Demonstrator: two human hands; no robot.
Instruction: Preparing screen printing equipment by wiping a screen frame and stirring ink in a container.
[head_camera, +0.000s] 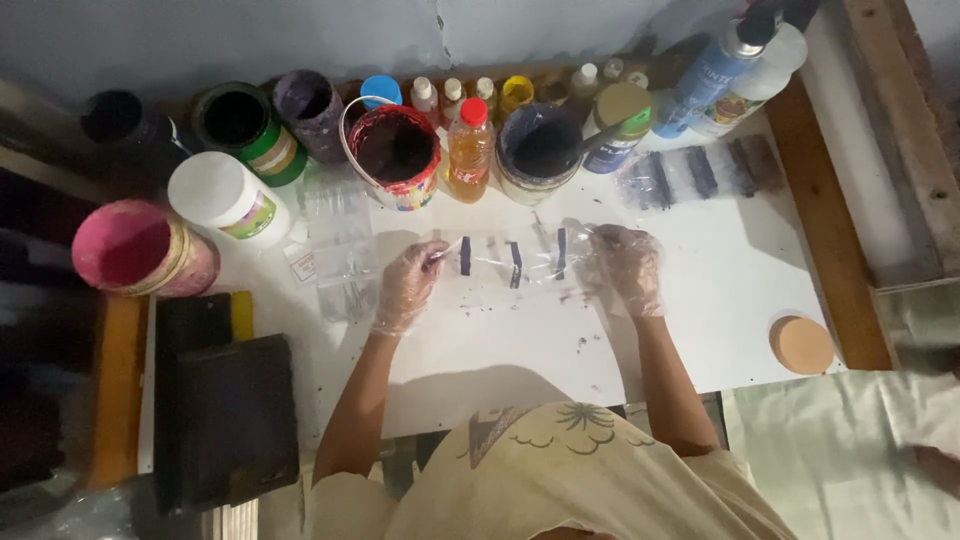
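While both gloved hands pinch a clear plastic strip (512, 258) with dark bars, the left hand (408, 285) has its grip clamped on one end and the right hand (628, 268) on the other — mid-bench (720, 270), paint pots (396, 152) lining the far edge.
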